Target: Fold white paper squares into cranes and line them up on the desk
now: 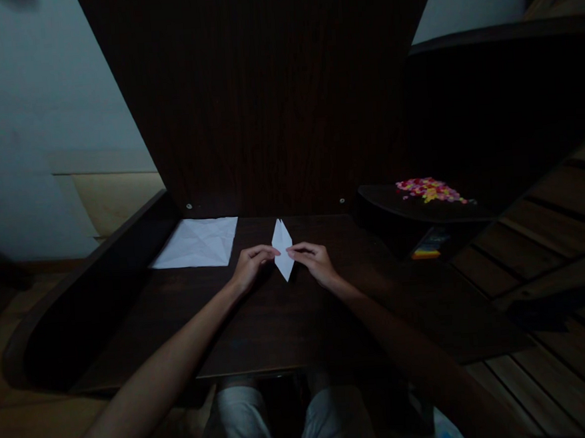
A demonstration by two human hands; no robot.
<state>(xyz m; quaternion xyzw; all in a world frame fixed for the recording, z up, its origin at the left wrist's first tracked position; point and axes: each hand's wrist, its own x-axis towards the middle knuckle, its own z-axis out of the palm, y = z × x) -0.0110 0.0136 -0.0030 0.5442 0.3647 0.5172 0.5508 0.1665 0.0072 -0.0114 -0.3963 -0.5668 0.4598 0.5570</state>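
Between my two hands is a piece of white folded paper (284, 263), shaped like a narrow diamond with a slit at its far tip. My left hand (249, 265) pinches its left corner between thumb and fingers. At the opposite corner, my right hand (315, 261) grips the paper in the same way. The fingers of both hands are closed at the paper's edges. Left of my left hand, a creased white sheet of paper (201, 244) lies flat on the dark wooden desk (275, 333).
A raised side panel (92, 293) borders the desk on the left, and a tall dark back panel (264, 101) rises behind it. On the small shelf (376, 196) at right sits a pile of pink and yellow bits (429, 189). A rainbow-edged item (426, 252) is below.
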